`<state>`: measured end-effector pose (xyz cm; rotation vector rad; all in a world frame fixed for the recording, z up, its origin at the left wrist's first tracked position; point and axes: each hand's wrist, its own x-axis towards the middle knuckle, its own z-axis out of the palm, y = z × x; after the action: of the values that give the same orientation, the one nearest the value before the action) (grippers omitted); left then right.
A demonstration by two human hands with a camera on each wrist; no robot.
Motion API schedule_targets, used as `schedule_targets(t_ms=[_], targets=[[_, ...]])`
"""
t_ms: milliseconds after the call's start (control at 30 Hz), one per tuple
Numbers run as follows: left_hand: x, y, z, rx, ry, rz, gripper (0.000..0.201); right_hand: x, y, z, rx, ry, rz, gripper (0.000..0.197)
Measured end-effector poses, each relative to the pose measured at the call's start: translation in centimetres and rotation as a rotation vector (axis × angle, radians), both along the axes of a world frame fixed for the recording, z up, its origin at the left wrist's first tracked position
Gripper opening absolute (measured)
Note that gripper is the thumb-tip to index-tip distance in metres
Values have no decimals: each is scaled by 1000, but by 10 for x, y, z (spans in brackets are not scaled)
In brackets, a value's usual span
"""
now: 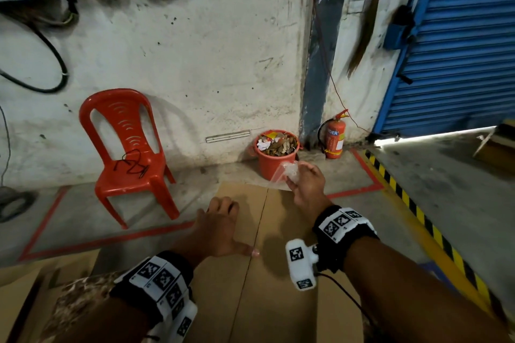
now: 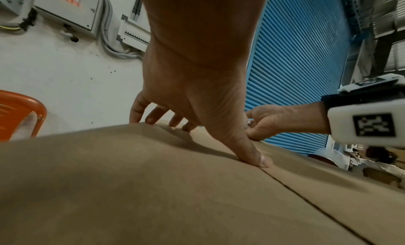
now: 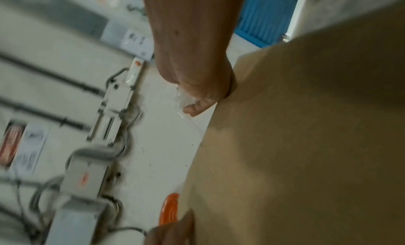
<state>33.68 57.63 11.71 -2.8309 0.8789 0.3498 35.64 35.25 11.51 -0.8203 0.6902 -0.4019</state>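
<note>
A brown cardboard box (image 1: pixel 278 273) fills the lower middle of the head view, its two top flaps meeting at a seam (image 1: pixel 257 231). My left hand (image 1: pixel 221 221) lies spread on the left flap, with the fingers near the far edge and the thumb (image 2: pixel 258 159) pressed on the seam. My right hand (image 1: pixel 306 184) is over the box's far edge and grips a crumpled wad of clear plastic (image 1: pixel 289 170), with a clear strip trailing down toward the box. The right wrist view is blurred, but the clear plastic (image 3: pixel 181 99) shows in the curled fingers beside the box (image 3: pixel 306 127).
A red plastic chair (image 1: pixel 131 147) with a black wire on its seat stands at the left. Past the box are a red bucket (image 1: pixel 267 167) full of rubbish and a fire extinguisher (image 1: pixel 334 136). The blue shutter (image 1: pixel 459 36) and striped floor edge (image 1: pixel 418 211) are right. Another carton (image 1: pixel 28 287) sits lower left.
</note>
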Motion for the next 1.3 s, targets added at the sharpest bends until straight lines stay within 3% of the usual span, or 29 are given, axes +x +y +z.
schedule_targets(t_ms=[100, 167, 233, 300, 433, 500, 567, 633, 700, 800, 900, 967, 1100, 1300], targets=[[-3, 0, 0, -15, 4, 17, 145, -8, -12, 8, 192, -144, -23, 21], [-4, 1, 0, -23, 5, 26, 143, -10, -25, 18, 208, -184, -47, 33], [-5, 1, 0, -12, 2, 23, 141, -16, -31, 25, 53, -119, -77, 19], [-5, 0, 1, -7, 23, 30, 142, -27, -33, 38, 21, 0, -63, 7], [-13, 0, 8, 24, 75, 50, 146, -59, -21, 49, -151, 42, 24, 11], [-19, -1, 13, 4, 124, 100, 134, -78, -13, 50, -223, 2, 47, 14], [-25, -1, 21, -54, 163, 108, 110, -99, -2, 49, -301, -16, 83, 16], [-34, -3, 31, -241, 133, 81, 79, -121, 13, 49, -372, -11, 112, 18], [-49, -7, 42, -602, 155, 134, 52, -143, 31, 49, -409, -36, 112, 20], [-95, -7, 59, -1112, 528, 314, 16, -186, 68, 57, -474, -55, 115, 15], [-141, 9, 71, -1349, 933, 402, 16, -229, 102, 55, -589, -46, 93, 13], [-165, 29, 77, -1450, 1072, 404, 20, -259, 124, 56, -748, -63, 60, 4], [-207, 65, 81, -1587, 1249, 430, 27, -312, 152, 57, -1087, -24, 12, 10], [-278, 81, 78, -1665, 1356, 380, 18, -393, 191, 67, -866, 57, 43, 4]])
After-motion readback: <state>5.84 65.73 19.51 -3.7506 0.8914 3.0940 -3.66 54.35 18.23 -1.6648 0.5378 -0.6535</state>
